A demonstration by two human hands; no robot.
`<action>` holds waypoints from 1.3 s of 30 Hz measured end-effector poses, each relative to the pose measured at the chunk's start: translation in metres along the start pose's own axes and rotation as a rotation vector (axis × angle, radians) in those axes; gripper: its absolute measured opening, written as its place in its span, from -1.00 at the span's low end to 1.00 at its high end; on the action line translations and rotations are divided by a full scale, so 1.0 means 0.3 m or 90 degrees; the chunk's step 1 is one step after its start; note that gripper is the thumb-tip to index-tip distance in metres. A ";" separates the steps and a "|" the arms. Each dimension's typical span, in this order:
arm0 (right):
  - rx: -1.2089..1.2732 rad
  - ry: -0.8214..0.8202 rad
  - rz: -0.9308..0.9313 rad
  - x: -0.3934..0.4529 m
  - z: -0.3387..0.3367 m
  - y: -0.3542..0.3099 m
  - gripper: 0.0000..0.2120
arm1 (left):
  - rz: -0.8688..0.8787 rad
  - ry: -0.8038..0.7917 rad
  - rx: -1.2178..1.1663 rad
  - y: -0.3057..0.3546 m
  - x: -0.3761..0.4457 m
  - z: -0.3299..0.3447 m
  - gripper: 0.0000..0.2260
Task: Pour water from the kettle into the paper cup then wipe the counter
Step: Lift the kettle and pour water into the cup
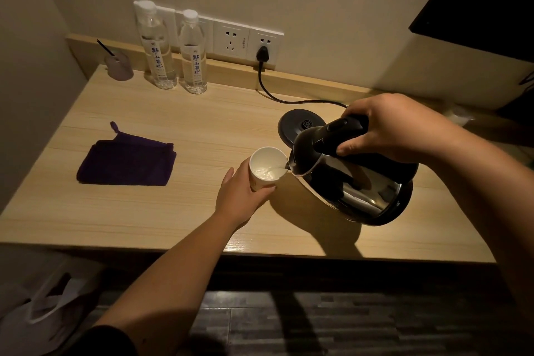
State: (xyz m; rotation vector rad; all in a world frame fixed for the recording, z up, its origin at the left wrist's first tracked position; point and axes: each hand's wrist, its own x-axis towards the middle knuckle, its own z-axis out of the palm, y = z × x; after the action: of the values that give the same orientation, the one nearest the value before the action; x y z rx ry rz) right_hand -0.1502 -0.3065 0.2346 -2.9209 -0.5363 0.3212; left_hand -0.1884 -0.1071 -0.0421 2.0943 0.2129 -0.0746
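A steel kettle [355, 182] with a black lid and handle is tilted to the left above the wooden counter [144, 211]. My right hand [396, 127] grips its handle. Water runs from the spout into a white paper cup [267, 167], which holds some water. My left hand [241, 196] is wrapped around the cup's near side and steadies it on the counter. A folded dark purple cloth [127, 162] lies flat to the left of the cup.
The kettle's black base [300, 124] sits behind the cup, its cord running to a wall socket [263, 52]. Two water bottles [157, 46] [193, 52] and a small cup with a stirrer [118, 66] stand at the back left. A white bag [37, 309] lies on the floor.
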 end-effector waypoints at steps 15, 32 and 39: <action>-0.002 -0.008 0.004 0.006 -0.010 -0.016 -0.68 | 0.011 -0.008 0.000 0.009 -0.006 -0.007 -0.25; -0.027 -0.006 0.005 0.010 -0.021 -0.028 -0.69 | 0.013 -0.004 -0.008 0.010 -0.007 -0.010 -0.25; -0.036 -0.010 0.000 0.009 -0.028 -0.035 -0.72 | 0.014 -0.009 -0.006 0.010 -0.006 -0.010 -0.25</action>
State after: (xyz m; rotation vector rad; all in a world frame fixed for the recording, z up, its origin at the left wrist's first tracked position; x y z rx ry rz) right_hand -0.1494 -0.2968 0.2442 -2.9752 -0.5562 0.3347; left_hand -0.1897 -0.1063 -0.0380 2.0853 0.1810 -0.0741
